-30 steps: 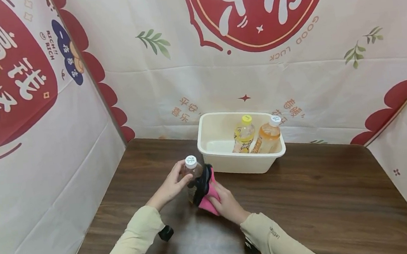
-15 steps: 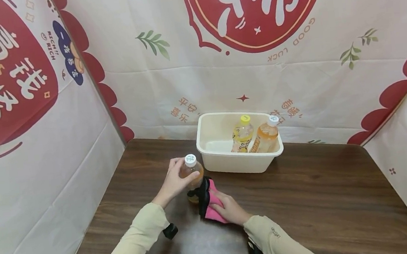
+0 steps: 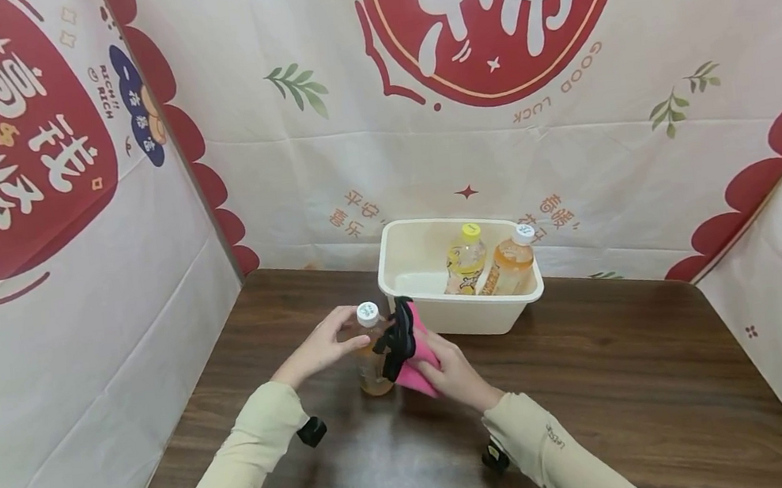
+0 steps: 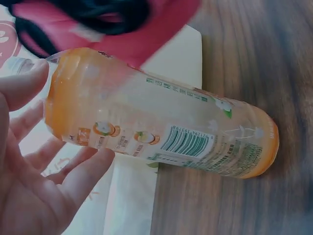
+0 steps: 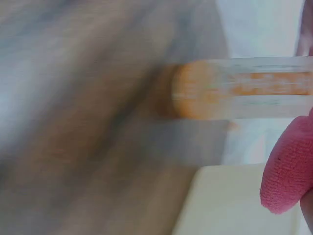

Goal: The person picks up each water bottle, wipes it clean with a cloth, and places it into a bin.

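A clear plastic drink bottle [image 3: 374,375] with an orange-tinted label and white cap stands on the table, left of the centre. My left hand [image 3: 323,350] holds it near the top, thumb by the neck and fingers around the far side; the printed label [image 4: 161,122] with its barcode shows in the left wrist view. A pink cloth [image 3: 416,382] with black edging is gripped in my right hand [image 3: 457,376], close against the bottle's right side. The right wrist view is blurred, with the cloth [image 5: 288,171] at its right edge.
Behind the hands stands a cream plastic tub [image 3: 456,317]. Inside it lean a yellow-capped bottle [image 3: 466,261] and a white-capped orange bottle [image 3: 510,265]. Printed cloth walls [image 3: 284,176] enclose the dark wooden table [image 3: 614,387] at the back and sides.
The right hand moved the cloth down along the bottle, then back up beside its upper part. The left hand stays near the bottle's top; the bottle remains in about the same place.
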Demonstrator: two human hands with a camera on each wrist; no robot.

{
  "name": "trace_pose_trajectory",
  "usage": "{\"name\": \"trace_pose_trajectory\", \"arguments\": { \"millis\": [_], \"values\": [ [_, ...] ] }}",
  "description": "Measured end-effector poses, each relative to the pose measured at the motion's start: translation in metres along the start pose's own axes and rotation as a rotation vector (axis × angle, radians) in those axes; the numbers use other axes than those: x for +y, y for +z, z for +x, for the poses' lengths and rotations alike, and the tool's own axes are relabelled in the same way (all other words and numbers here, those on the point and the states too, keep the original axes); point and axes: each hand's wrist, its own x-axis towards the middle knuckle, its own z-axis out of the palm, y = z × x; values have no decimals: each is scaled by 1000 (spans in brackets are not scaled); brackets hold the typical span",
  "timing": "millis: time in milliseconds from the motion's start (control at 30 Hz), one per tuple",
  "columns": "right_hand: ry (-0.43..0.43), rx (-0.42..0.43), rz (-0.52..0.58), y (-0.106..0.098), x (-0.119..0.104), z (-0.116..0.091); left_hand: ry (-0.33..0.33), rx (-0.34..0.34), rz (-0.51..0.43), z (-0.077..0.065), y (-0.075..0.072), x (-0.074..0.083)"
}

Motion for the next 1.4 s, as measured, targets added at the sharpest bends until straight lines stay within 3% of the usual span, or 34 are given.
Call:
{"name": "trace_pose_trajectory", "arguments": {
  "millis": [167,300,633,867,967,1167,1400],
  "values": [
    [-35,-35,-10,1,-6,25,71,22,35,0,-2,0],
    [-6,-43,-5,7,-11,32,51,38,7,-1,1,0],
    [-34,61,0,30,-9,22,30,95,-48,-11,10,-6],
    [-63,144,-3,40,6,5,83,96,-24,-6,13,-8],
    [-36,113,-4,43,17,-10,88,99,-17,-5,15,-6],
    [12,-28,-96,56,35,-44,69,76,-42,-7,18,-3],
    [63,-86,-100,64,41,-49,44,75,-21,-5,15,-3]
  ]
}}
